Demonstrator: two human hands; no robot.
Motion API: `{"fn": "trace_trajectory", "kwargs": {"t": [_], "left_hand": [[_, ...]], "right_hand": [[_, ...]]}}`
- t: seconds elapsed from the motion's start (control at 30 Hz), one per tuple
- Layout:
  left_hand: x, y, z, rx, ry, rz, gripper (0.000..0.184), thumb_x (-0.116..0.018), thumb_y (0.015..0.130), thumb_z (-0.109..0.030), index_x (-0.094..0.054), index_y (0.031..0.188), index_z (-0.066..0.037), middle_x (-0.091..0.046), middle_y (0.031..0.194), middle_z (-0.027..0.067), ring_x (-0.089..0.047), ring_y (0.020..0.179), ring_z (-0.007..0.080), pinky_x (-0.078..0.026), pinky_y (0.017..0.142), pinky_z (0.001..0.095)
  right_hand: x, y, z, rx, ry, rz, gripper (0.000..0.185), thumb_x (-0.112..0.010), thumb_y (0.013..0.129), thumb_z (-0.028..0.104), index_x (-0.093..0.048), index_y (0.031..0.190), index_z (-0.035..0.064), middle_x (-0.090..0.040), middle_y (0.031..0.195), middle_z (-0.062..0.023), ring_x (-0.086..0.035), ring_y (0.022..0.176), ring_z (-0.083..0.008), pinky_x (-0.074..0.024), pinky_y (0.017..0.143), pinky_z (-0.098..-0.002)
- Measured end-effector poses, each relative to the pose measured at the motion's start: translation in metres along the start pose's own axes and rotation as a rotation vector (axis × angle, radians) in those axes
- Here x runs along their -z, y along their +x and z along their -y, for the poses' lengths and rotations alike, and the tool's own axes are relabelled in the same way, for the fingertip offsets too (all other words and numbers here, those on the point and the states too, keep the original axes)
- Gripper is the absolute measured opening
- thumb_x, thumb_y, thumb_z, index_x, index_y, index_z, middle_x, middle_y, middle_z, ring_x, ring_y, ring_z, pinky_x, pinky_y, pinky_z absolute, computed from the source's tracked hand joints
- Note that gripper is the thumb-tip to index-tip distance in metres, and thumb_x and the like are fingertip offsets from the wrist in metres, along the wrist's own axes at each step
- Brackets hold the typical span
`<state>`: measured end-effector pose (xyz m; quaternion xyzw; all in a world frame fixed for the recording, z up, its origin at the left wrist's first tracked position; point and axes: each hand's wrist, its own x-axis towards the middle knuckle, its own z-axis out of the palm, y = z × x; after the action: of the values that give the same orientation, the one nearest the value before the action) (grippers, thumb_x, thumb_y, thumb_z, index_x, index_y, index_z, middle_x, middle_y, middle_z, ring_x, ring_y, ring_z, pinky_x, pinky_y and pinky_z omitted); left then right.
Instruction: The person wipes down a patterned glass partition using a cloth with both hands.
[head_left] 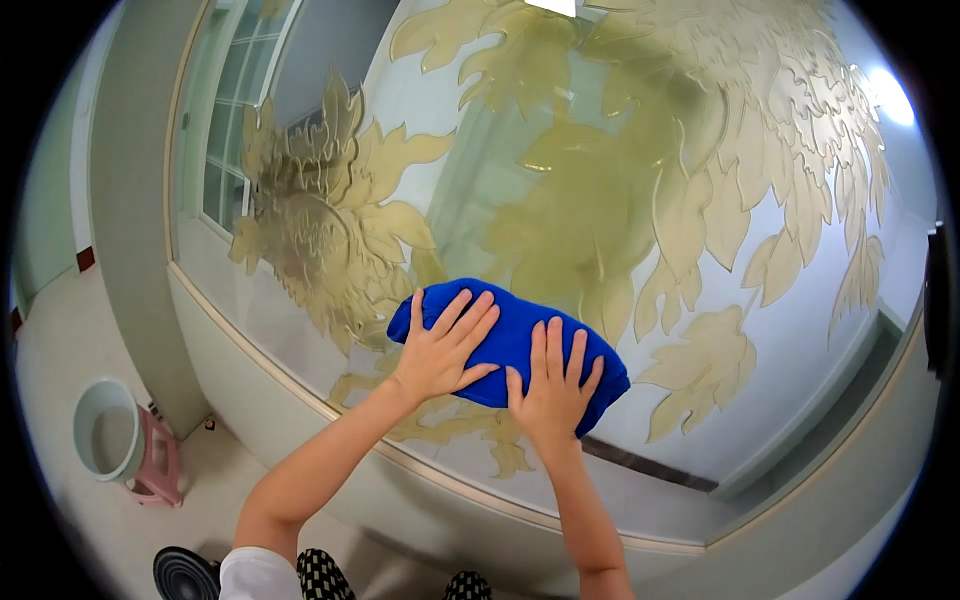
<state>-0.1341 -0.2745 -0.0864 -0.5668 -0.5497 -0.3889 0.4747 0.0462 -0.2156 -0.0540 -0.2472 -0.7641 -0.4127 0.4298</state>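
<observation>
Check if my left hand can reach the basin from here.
Probably not without stepping over: the left hand is on the cloth, and the basin sits low on a stool, well off to the left.

The left hand (447,348) and right hand (555,395) lie flat, fingers spread, on a blue cloth (512,335) — the cloth resting against a glass pane (580,210) with a golden leaf pattern. The pane is set in a pale frame (690,547). At lower left, a pale bucket (100,395) sits on a pink stool (160,462) — a round black object (185,576) lies nearby.
</observation>
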Motion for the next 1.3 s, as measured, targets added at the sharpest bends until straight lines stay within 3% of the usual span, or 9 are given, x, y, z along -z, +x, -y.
{"fn": "trace_trajectory", "kwargs": {"t": [0.27,0.43,0.53,0.57,0.6,0.7,1.0,1.17,1.3], "left_hand": [[0.021,0.047,0.019,-0.029,-0.03,0.008,0.069,-0.053,0.086,-0.057,-0.048,0.138,-0.014,-0.041,0.148,0.0033,-0.037,0.135,0.0244,-0.012,0.108,0.067],[0.007,0.033,0.025,-0.073,0.001,0.07,0.064,-0.052,0.086,-0.06,-0.052,0.136,-0.02,-0.043,0.146,0.0001,-0.037,0.134,0.0202,-0.014,0.104,0.0715],[0.002,0.027,0.029,-0.146,0.013,0.1,0.062,-0.052,0.086,-0.06,-0.052,0.136,-0.022,-0.044,0.145,-0.0014,-0.039,0.132,0.0183,-0.02,0.099,0.0726],[0.003,0.026,0.03,-0.166,0.021,0.113,0.062,-0.052,0.086,-0.06,-0.051,0.136,-0.023,-0.044,0.145,-0.0019,-0.039,0.13,0.0177,-0.022,0.096,0.0726],[0.007,0.029,0.031,-0.225,0.051,0.128,0.06,-0.055,0.083,-0.062,-0.06,0.124,-0.018,-0.051,0.136,0.0012,-0.042,0.126,0.0225,-0.015,0.097,0.0762],[0.01,0.024,0.03,-0.192,-0.015,0.271,0.059,-0.054,0.087,-0.059,-0.052,0.135,-0.024,-0.043,0.144,-0.0043,-0.039,0.128,0.0162,-0.03,0.09,0.0698],[0.013,0.026,0.029,-0.208,-0.045,0.294,0.055,-0.053,0.087,-0.056,-0.053,0.133,-0.026,-0.04,0.145,-0.0072,-0.035,0.13,0.0134,-0.034,0.088,0.0699],[0.031,0.062,0.037,-0.172,-0.052,0.37,0.055,-0.056,0.086,-0.055,-0.054,0.132,-0.026,-0.039,0.146,-0.0083,-0.036,0.129,0.0138,-0.034,0.089,0.0693],[0.043,0.097,0.05,-0.158,-0.1,0.298,0.056,-0.056,0.086,-0.054,-0.053,0.134,-0.026,-0.038,0.147,-0.0082,-0.034,0.131,0.0129,-0.033,0.092,0.0686]], "right_hand": [[0.01,0.037,-0.005,-0.041,-0.017,-0.015,0.059,-0.056,0.086,0.047,-0.052,0.137,0.0183,-0.045,0.145,-0.0005,-0.039,0.133,-0.0292,-0.0268,0.104,-0.0564],[-0.001,0.025,-0.005,-0.048,-0.094,0.02,0.057,-0.057,0.084,0.05,-0.056,0.132,0.0204,-0.048,0.142,-0.0003,-0.04,0.131,-0.0303,-0.0259,0.104,-0.058],[-0.002,0.017,-0.004,0.0,-0.075,0.055,0.058,-0.057,0.084,0.046,-0.056,0.131,0.0113,-0.049,0.14,-0.0102,-0.037,0.131,-0.0412,-0.0237,0.103,-0.0654],[-0.004,0.013,-0.004,-0.014,-0.082,0.056,0.058,-0.057,0.084,0.046,-0.056,0.131,0.0113,-0.049,0.14,-0.0102,-0.037,0.131,-0.0412,-0.0237,0.103,-0.0654],[-0.005,0.009,-0.004,0.01,-0.099,0.039,0.057,-0.054,0.086,0.047,-0.057,0.129,0.0111,-0.05,0.139,-0.0104,-0.037,0.131,-0.0412,-0.023,0.103,-0.0655],[-0.014,-0.002,-0.002,0.019,-0.128,0.007,0.053,-0.048,0.09,0.048,-0.06,0.125,0.0109,-0.051,0.137,-0.0109,-0.037,0.131,-0.0414,-0.0207,0.104,-0.0656],[-0.008,0.005,-0.003,0.048,-0.088,0.071,0.053,-0.05,0.088,0.049,-0.06,0.125,0.0122,-0.05,0.137,-0.0092,-0.035,0.132,-0.0396,-0.0169,0.106,-0.0647],[0.005,0.037,-0.007,0.036,-0.073,0.086,0.053,-0.051,0.087,0.048,-0.059,0.125,0.0119,-0.049,0.138,-0.009,-0.037,0.13,-0.0393,-0.0188,0.105,-0.0647],[0.016,0.064,-0.007,-0.038,-0.075,0.15,0.054,-0.051,0.087,0.045,-0.057,0.128,0.0098,-0.047,0.139,-0.011,-0.038,0.128,-0.0404,-0.0205,0.103,-0.0648]]}}
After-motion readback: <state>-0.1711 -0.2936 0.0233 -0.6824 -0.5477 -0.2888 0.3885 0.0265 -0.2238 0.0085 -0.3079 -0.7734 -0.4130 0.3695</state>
